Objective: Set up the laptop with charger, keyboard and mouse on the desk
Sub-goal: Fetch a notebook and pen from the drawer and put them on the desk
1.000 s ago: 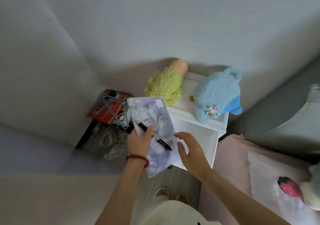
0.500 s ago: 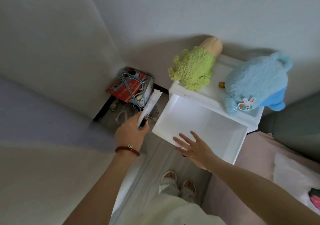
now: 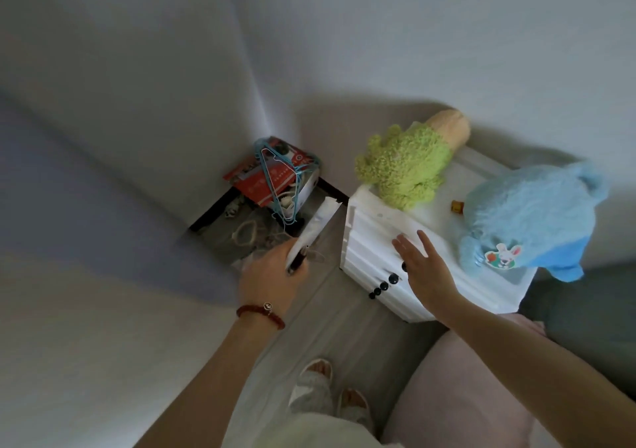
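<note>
Left grip (image 3: 275, 275) around booklet (image 3: 318, 227) and pen (image 3: 297, 262); right palm (image 3: 425, 268) flat against drawer front (image 3: 371, 241).

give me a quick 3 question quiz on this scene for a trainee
1. True or false: the top drawer of the white drawer unit stands open.
2. What does the left hand hold? A) a mouse B) a flat sleeve and a pen C) nothing
3. Which plush toy sits nearer the room corner, the green plush or the blue plush?

Key
1. False; the drawers are shut, with the right hand flat on the front.
2. B
3. The green plush.
</note>
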